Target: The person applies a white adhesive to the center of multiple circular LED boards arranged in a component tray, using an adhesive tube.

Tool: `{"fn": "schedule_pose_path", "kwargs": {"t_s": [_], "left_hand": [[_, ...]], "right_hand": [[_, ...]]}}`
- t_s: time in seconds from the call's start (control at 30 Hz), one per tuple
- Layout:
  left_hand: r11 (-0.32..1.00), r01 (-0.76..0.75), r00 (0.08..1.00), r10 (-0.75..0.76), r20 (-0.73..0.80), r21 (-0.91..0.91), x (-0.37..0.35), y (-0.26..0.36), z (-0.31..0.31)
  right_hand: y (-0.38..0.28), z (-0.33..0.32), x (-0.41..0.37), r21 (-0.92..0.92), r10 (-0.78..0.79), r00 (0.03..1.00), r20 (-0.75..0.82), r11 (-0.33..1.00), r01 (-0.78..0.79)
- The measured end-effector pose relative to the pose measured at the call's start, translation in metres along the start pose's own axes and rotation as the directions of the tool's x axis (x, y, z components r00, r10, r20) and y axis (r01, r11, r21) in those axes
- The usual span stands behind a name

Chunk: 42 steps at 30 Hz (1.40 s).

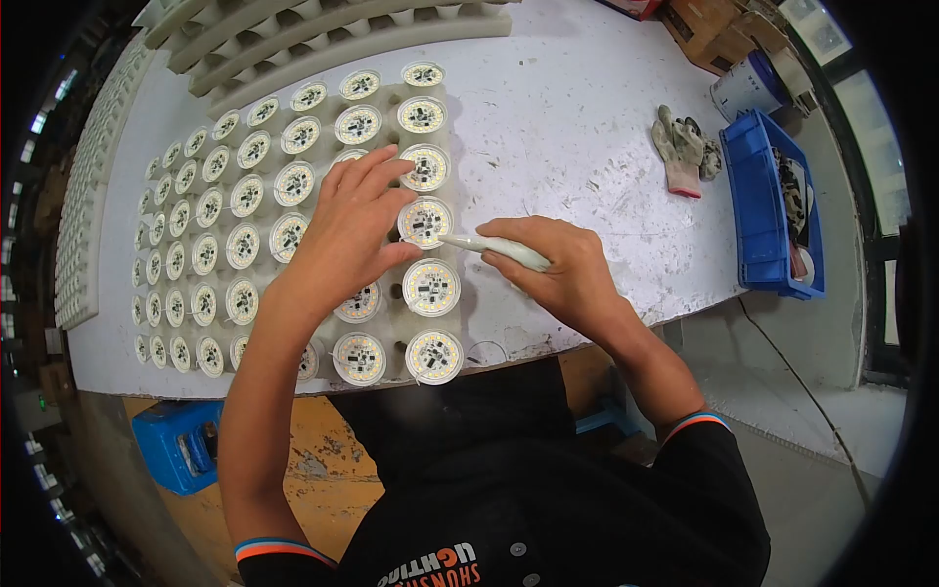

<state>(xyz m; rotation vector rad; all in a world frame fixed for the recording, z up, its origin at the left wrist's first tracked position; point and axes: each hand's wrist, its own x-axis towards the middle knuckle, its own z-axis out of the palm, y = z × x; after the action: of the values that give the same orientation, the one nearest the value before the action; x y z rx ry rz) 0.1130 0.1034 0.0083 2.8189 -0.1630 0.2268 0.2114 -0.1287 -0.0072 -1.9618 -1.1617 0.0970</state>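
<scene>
**1 white pointed tool (511,252) at 1 round LED board (424,225)**

The left hand (354,225) spreads 5 unclenched fingers over the foam tray (394,323), whose right-edge column has 6 boards. The tool's tip is at the 4th from the back, near its right rim. The right hand (562,264) grasps the tool. Tabletop (567,137) stretches from the tray to the work gloves (679,147), near 1 blue crate (751,210).

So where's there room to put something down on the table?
The widest bare patch of table lies between the round boards and the gloves, beyond the right hand. It's crowded on the left, around the left hand, where boards sit close together.
</scene>
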Motion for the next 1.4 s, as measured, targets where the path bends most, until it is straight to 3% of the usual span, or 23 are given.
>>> {"fn": "schedule_pose_path", "kwargs": {"t_s": [0.33, 0.63, 0.83, 0.93, 1.03, 1.4], "left_hand": [[0.999, -0.003, 0.999, 0.004, -0.044, 0.039, 0.001, 0.009, 0.004], [1.000, -0.015, 0.998, 0.017, -0.063, 0.027, 0.001, 0.008, 0.006], [1.000, -0.008, 0.998, 0.010, -0.066, 0.027, 0.000, 0.009, 0.006], [1.000, -0.007, 0.998, 0.009, -0.067, 0.018, 0.000, 0.009, 0.007], [1.000, -0.005, 0.998, 0.006, -0.061, 0.019, 0.000, 0.009, 0.006], [1.000, -0.006, 0.998, 0.006, -0.059, 0.010, 0.000, 0.009, 0.006]], "right_hand": [[0.001, 0.011, 0.010, -0.161, -0.004, 0.998, 0.065, 0.987, 0.014], [0.011, 0.022, 0.011, -0.162, -0.096, 0.995, 0.000, 0.982, 0.095], [0.010, 0.023, 0.012, -0.182, -0.086, 0.996, -0.004, 0.980, 0.084], [0.007, 0.019, 0.012, -0.190, -0.010, 0.997, 0.071, 0.981, 0.023], [0.010, 0.023, 0.012, -0.171, -0.085, 0.996, 0.005, 0.982, 0.084], [0.008, 0.021, 0.012, -0.165, -0.049, 0.998, 0.024, 0.985, 0.053]]}}
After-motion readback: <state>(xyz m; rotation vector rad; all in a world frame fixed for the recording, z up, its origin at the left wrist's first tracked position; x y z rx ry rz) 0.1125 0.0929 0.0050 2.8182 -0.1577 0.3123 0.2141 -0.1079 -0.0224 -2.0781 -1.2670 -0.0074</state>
